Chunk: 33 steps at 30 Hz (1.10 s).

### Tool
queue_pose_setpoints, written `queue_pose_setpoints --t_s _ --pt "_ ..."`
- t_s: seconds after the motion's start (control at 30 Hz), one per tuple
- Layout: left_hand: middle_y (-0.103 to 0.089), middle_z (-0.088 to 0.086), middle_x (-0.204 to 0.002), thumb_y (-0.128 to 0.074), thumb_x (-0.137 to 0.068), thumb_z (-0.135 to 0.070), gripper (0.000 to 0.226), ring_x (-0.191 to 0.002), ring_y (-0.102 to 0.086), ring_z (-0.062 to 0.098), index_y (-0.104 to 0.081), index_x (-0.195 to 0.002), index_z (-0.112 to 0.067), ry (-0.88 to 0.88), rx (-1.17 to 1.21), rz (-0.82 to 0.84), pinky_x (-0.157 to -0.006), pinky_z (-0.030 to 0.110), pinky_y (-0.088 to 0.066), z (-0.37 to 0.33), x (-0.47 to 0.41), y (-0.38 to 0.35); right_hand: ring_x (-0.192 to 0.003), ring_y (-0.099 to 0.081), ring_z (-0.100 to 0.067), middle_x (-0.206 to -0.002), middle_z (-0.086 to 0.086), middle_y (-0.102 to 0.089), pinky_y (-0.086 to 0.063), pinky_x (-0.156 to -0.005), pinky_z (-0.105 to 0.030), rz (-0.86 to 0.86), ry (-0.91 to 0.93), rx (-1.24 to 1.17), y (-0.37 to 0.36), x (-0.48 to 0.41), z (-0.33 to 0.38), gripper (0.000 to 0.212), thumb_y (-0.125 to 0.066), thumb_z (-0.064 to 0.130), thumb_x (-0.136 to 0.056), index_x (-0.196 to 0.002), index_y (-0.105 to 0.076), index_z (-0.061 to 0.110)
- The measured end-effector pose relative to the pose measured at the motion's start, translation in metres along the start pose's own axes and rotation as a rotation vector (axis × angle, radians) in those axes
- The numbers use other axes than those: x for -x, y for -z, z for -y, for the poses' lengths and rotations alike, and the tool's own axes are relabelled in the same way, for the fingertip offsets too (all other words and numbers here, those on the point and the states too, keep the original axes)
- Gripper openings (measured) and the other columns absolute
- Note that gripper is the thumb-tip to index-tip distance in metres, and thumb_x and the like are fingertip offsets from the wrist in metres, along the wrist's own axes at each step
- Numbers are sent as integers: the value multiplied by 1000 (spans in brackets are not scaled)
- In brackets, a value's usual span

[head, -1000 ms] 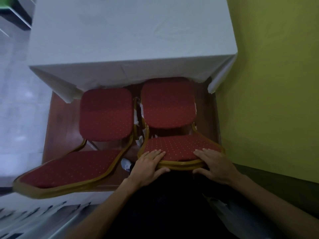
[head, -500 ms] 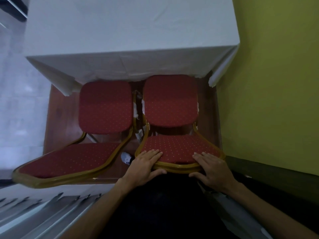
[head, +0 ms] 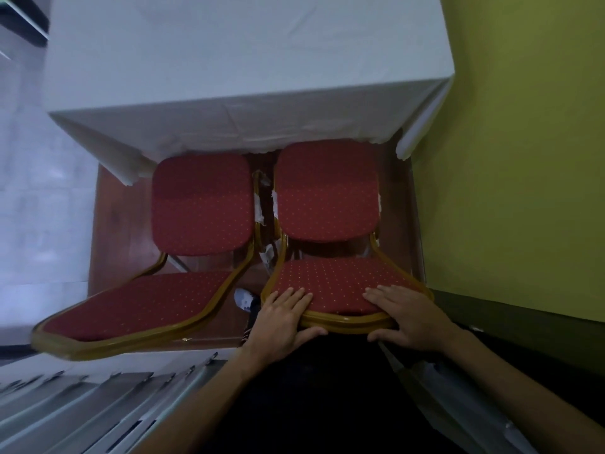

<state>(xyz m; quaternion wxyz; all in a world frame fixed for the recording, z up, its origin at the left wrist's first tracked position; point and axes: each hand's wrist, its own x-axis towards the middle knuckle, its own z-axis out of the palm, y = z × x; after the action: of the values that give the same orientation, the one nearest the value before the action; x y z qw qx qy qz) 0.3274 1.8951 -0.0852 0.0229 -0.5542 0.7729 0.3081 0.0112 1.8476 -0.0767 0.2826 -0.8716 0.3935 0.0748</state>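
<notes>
Chair (head: 327,198), dotted red padding (head: 330,283), curved gold frame (head: 347,321)

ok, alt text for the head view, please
Seen from above, a person's hands, left grip and right grip, hold the gold-framed top of a red chair's backrest. It stands beside a matching chair, both facing a white-clothed table, with a yellow-green wall on the right.

Floor (head: 114,231): brown wood, with pale tiles (head: 42,208) to its left.
On floor: left chair (head: 201,204) and right chair (head: 327,191), red, side by side.
Desk (head: 248,54): beyond them, draped in white cloth (head: 209,126).
</notes>
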Motion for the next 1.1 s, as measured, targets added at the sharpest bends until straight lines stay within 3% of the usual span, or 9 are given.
queue_pose_setpoints --t_s 0.3,0.53,0.77,0.97,1.1 --pt "-57 10 -139 -21 -86 -85 95 -128 -53 32 -55 -138 -13 27 -31 45 -107 51 -42 -7 -5 2 -127 -56 -25 -143 -4 -56 -37 -111 -44 -2 50 49 7 -3 -7 88 -40 83 -87 -143 -52 16" --pt "-52 10 -144 -17 -85 -87 98 -133 -48 32 -50 -142 -14 61 -28 57 -111 50 -36 -18 -13 3 -136 -47 -23 -149 -1 -48 -25 -116 -38 -12 -50 -39 12 5 -13 88 -40 83 -87 -147 -47 19" --pt "-48 5 -149 -20 -83 -88 99 -139 -41 25 -46 -146 -17 38 15 36 -115 45 -31 -13 -13 2 -135 -48 -21 -147 0 -51 -27 -115 -35 -39 -87 -68 6 6 -13 88 -44 84 -85 -147 -48 21" --pt "-39 2 -155 -23 -85 -85 94 -144 -32 20 -37 -151 -20 -6 38 56 -118 36 -18 -6 -13 4 -133 -51 -19 -145 2 -54 -29 -114 -34 -69 -95 -70 8 7 -10 87 -48 84 -82 -144 -51 23" --pt "-39 2 -155 -26 -87 -83 91 -143 -33 20 -36 -151 -20 -22 41 51 -118 37 -21 -4 -13 2 -133 -50 -17 -144 3 -54 -28 -114 -32 -75 -98 -73 9 6 -9 88 -47 85 -81 -144 -51 23"
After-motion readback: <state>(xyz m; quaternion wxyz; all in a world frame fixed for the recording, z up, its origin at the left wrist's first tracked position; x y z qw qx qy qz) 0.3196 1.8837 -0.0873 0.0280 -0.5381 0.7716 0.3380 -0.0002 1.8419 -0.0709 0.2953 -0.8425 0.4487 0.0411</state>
